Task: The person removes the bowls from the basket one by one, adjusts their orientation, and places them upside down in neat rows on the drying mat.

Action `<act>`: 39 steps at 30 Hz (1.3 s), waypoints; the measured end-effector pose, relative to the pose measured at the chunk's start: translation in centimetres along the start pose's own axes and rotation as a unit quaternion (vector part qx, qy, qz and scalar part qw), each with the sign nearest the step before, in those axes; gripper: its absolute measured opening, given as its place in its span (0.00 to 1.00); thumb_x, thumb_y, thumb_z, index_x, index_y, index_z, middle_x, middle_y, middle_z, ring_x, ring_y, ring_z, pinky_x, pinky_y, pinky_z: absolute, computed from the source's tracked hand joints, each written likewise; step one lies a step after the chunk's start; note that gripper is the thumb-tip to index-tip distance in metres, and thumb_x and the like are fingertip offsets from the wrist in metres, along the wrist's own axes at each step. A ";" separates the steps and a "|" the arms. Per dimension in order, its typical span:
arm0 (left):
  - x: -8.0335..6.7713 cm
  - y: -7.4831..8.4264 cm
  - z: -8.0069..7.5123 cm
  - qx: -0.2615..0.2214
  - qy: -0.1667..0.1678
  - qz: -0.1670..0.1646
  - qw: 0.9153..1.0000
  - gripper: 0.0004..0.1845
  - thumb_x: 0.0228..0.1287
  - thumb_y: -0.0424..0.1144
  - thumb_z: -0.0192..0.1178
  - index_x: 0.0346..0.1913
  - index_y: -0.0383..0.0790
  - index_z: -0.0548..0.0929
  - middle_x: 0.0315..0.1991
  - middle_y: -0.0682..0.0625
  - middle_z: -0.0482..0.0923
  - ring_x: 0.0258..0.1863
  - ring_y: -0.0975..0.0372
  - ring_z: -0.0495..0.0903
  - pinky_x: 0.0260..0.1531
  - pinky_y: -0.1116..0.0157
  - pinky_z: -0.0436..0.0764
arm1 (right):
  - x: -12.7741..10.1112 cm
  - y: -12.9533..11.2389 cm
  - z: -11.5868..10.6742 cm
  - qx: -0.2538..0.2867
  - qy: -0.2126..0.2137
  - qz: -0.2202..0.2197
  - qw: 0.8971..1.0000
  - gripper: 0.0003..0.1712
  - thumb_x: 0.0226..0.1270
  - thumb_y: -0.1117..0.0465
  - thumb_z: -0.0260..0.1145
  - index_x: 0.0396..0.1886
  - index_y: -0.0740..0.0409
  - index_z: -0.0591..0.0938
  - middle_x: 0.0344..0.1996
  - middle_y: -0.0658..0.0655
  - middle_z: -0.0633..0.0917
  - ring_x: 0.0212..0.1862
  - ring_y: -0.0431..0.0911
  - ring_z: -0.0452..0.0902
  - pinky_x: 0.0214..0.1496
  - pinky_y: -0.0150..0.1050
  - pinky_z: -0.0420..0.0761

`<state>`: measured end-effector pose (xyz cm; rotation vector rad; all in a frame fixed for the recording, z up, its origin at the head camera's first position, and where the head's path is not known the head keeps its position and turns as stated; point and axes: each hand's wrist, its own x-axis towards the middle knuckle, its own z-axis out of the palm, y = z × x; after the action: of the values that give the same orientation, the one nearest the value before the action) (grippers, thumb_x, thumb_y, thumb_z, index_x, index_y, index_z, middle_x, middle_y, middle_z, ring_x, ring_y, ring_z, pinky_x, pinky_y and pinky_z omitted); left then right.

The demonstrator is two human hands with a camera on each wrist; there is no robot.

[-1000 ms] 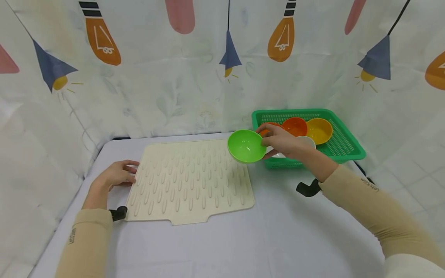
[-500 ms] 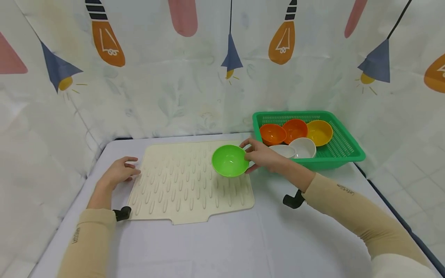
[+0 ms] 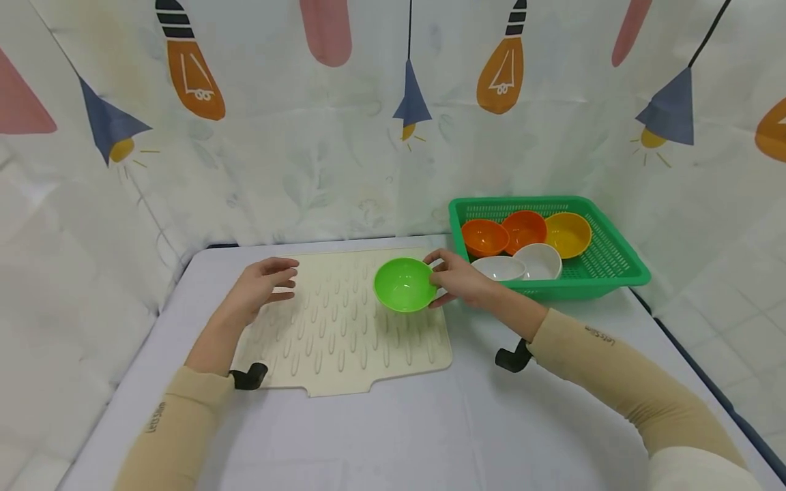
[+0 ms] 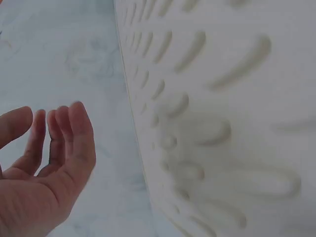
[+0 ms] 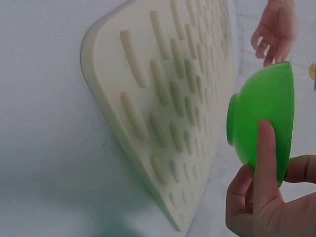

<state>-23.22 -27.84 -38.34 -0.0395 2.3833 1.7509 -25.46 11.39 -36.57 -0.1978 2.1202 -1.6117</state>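
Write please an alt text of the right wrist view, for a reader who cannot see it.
The right hand holds a green bowl by its rim, above a cream ridged mat. The open left hand shows beyond.

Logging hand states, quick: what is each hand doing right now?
Left hand: open, holding nothing, above the drying mat.
Right hand: gripping the green bowl by its rim.

Both arms wear beige sleeves with small dark lettering, a black strap at each wrist; hands bare.
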 end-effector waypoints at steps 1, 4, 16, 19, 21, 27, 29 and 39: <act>0.1 0.4 0.8 -0.020 -0.021 -0.001 1.000 0.26 0.82 0.40 0.52 0.74 0.31 0.66 0.73 0.32 0.61 0.66 0.41 0.68 0.56 0.59 0.82 | 0.1 0.1 0.1 0.002 0.002 0.000 1.000 0.26 0.72 0.73 0.52 0.69 0.64 0.65 0.54 0.69 0.74 0.47 0.57 0.81 0.44 0.52 0.88; 0.4 1.2 3.0 -0.068 -0.087 -0.006 0.994 0.24 0.81 0.36 0.51 0.73 0.30 0.66 0.74 0.30 0.58 0.68 0.38 0.66 0.55 0.57 0.83 | 0.2 0.3 0.3 0.006 0.008 0.002 1.000 0.26 0.71 0.73 0.53 0.68 0.64 0.65 0.53 0.69 0.75 0.46 0.57 0.81 0.43 0.51 0.88; 0.8 2.7 9.1 -0.137 -0.203 -0.040 0.969 0.27 0.79 0.36 0.54 0.74 0.32 0.64 0.64 0.32 0.68 0.68 0.35 0.66 0.56 0.48 0.81 | 0.8 1.4 1.2 0.044 0.029 0.005 0.999 0.27 0.69 0.74 0.54 0.68 0.64 0.67 0.54 0.69 0.76 0.44 0.56 0.83 0.44 0.55 0.87; 1.0 2.5 9.7 -0.151 -0.208 -0.050 0.965 0.26 0.79 0.35 0.56 0.73 0.32 0.64 0.60 0.34 0.73 0.65 0.37 0.71 0.57 0.48 0.80 | 1.0 1.6 1.6 0.048 0.032 0.005 0.998 0.28 0.69 0.74 0.54 0.68 0.64 0.67 0.54 0.69 0.76 0.44 0.56 0.83 0.42 0.53 0.88; 1.0 2.5 9.9 -0.158 -0.209 -0.052 0.964 0.26 0.78 0.35 0.57 0.72 0.32 0.64 0.58 0.35 0.76 0.63 0.40 0.75 0.57 0.49 0.80 | 1.0 1.6 1.8 0.048 0.035 0.006 0.998 0.28 0.69 0.74 0.54 0.68 0.63 0.66 0.54 0.69 0.76 0.44 0.56 0.83 0.41 0.51 0.88; 1.3 2.3 10.0 -0.169 -0.201 -0.061 0.963 0.27 0.77 0.33 0.58 0.72 0.31 0.62 0.60 0.34 0.74 0.56 0.47 0.82 0.58 0.51 0.79 | 1.1 1.8 2.1 0.054 0.033 0.006 0.998 0.28 0.69 0.74 0.53 0.69 0.64 0.66 0.56 0.69 0.75 0.46 0.55 0.81 0.40 0.50 0.89; 1.3 2.2 10.0 -0.168 -0.199 -0.064 0.964 0.27 0.77 0.32 0.57 0.72 0.30 0.61 0.60 0.34 0.74 0.54 0.48 0.84 0.59 0.51 0.78 | 1.0 1.7 2.2 0.058 0.029 0.007 0.998 0.28 0.69 0.74 0.53 0.68 0.64 0.66 0.56 0.69 0.74 0.46 0.56 0.81 0.41 0.50 0.89; 1.7 1.9 9.7 -0.167 -0.190 -0.083 0.964 0.30 0.75 0.29 0.58 0.74 0.31 0.60 0.59 0.33 0.76 0.52 0.51 0.86 0.61 0.51 0.77 | 1.3 2.3 2.6 0.079 0.021 -0.002 0.997 0.27 0.70 0.72 0.54 0.69 0.64 0.66 0.55 0.69 0.74 0.46 0.56 0.81 0.41 0.50 0.89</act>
<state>-23.82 -17.92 -39.62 0.0447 1.7533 1.8618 -25.13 9.30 -39.59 -0.1180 2.0128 -1.7917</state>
